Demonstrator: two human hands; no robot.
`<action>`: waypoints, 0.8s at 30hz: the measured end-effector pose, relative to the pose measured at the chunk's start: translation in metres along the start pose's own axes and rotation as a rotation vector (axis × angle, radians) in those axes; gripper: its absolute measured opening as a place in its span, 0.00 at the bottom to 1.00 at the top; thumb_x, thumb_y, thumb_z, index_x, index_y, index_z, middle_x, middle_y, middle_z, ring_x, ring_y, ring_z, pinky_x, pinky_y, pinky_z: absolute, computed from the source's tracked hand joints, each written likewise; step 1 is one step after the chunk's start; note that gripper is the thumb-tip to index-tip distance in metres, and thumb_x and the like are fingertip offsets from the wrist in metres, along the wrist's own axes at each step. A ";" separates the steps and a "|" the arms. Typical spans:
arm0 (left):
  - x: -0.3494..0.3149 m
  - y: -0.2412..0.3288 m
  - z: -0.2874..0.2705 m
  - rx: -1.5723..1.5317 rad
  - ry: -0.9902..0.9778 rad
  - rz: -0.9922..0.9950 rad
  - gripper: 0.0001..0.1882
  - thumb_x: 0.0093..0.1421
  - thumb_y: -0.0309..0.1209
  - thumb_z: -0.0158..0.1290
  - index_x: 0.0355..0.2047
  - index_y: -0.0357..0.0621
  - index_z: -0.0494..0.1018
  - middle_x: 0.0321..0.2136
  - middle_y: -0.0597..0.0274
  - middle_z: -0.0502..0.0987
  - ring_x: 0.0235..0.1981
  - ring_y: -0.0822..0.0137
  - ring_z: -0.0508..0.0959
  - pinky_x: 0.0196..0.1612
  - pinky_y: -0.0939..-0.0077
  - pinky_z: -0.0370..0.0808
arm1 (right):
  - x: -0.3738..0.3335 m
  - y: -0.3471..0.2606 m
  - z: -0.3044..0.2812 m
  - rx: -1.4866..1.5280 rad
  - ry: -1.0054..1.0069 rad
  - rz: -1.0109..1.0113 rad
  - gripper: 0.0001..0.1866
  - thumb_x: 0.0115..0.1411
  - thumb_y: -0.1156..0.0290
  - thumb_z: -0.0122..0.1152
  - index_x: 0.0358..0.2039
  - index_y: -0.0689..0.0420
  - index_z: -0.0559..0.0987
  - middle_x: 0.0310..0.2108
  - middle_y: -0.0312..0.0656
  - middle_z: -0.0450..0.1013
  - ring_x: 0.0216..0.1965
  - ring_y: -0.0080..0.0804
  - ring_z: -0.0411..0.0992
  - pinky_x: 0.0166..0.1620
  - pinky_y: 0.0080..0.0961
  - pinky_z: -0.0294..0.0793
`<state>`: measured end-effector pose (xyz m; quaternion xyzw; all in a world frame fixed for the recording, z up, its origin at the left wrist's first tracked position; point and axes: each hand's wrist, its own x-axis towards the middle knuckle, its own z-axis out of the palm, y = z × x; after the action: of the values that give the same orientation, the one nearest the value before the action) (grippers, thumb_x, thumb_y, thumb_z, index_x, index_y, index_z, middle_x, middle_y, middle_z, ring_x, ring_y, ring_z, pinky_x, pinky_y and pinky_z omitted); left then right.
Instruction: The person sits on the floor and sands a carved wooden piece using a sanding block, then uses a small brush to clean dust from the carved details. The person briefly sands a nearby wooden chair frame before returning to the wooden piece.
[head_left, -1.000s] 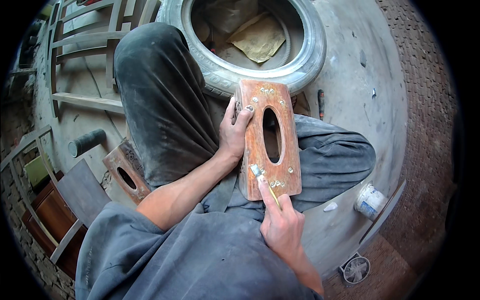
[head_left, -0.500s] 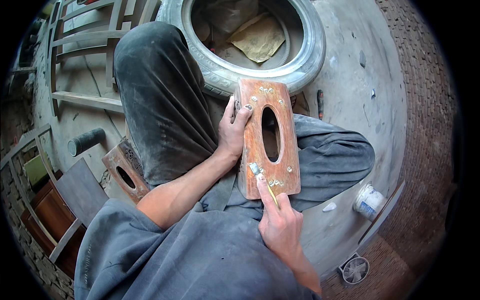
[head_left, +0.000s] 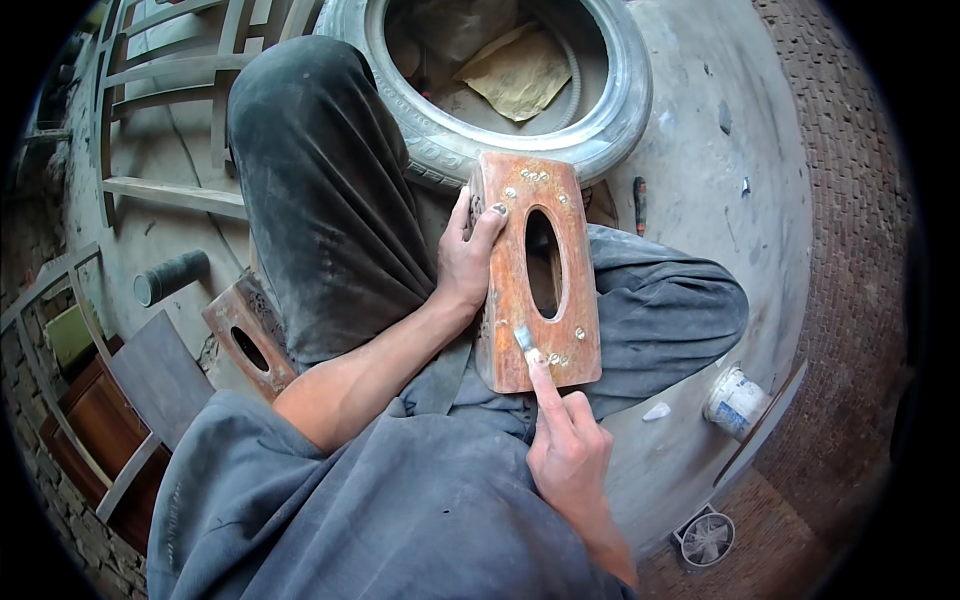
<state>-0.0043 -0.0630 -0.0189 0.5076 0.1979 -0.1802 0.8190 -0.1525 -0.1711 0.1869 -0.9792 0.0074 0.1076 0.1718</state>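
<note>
In the head view, a wooden box (head_left: 510, 275) with an oval opening is held over the lap, its left edge clamped between the left hand's (head_left: 466, 262) thumb and fingers. A small flat-tipped tool (head_left: 524, 338) is pinched in the right hand (head_left: 570, 445), its tip at the box's near end.

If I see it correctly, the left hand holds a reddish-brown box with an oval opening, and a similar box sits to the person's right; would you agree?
Not quite: the similar box sits to the person's left, as the head view shows. The rest stands: the left hand holds a reddish-brown box with an oval opening.
</note>
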 end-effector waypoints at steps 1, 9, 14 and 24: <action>0.000 -0.003 0.000 0.004 0.006 0.006 0.44 0.68 0.47 0.57 0.76 0.32 0.59 0.63 0.45 0.76 0.61 0.63 0.78 0.65 0.69 0.72 | -0.002 -0.001 0.000 -0.003 -0.025 -0.010 0.37 0.58 0.82 0.63 0.70 0.46 0.78 0.26 0.39 0.61 0.18 0.39 0.71 0.22 0.41 0.73; 0.000 -0.004 0.003 -0.018 0.025 0.007 0.48 0.67 0.50 0.57 0.76 0.27 0.57 0.67 0.41 0.73 0.66 0.59 0.74 0.69 0.68 0.67 | 0.004 -0.002 0.001 -0.032 -0.049 -0.059 0.36 0.59 0.82 0.63 0.69 0.45 0.79 0.25 0.39 0.61 0.17 0.38 0.69 0.22 0.40 0.72; 0.000 -0.005 0.001 0.069 0.053 -0.009 0.51 0.66 0.51 0.58 0.76 0.25 0.55 0.69 0.37 0.70 0.69 0.55 0.72 0.71 0.67 0.65 | 0.000 -0.007 -0.005 -0.101 -0.120 -0.056 0.38 0.57 0.83 0.63 0.70 0.45 0.78 0.26 0.40 0.61 0.17 0.39 0.70 0.22 0.40 0.73; -0.006 0.004 0.005 0.040 0.054 -0.002 0.50 0.66 0.50 0.58 0.76 0.26 0.56 0.68 0.39 0.71 0.69 0.57 0.72 0.71 0.66 0.66 | 0.000 -0.013 -0.006 -0.137 -0.139 -0.058 0.35 0.59 0.82 0.63 0.68 0.47 0.80 0.26 0.39 0.62 0.19 0.39 0.68 0.24 0.38 0.70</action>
<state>-0.0069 -0.0655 -0.0109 0.5285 0.2168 -0.1713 0.8027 -0.1508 -0.1610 0.1965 -0.9787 -0.0401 0.1703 0.1077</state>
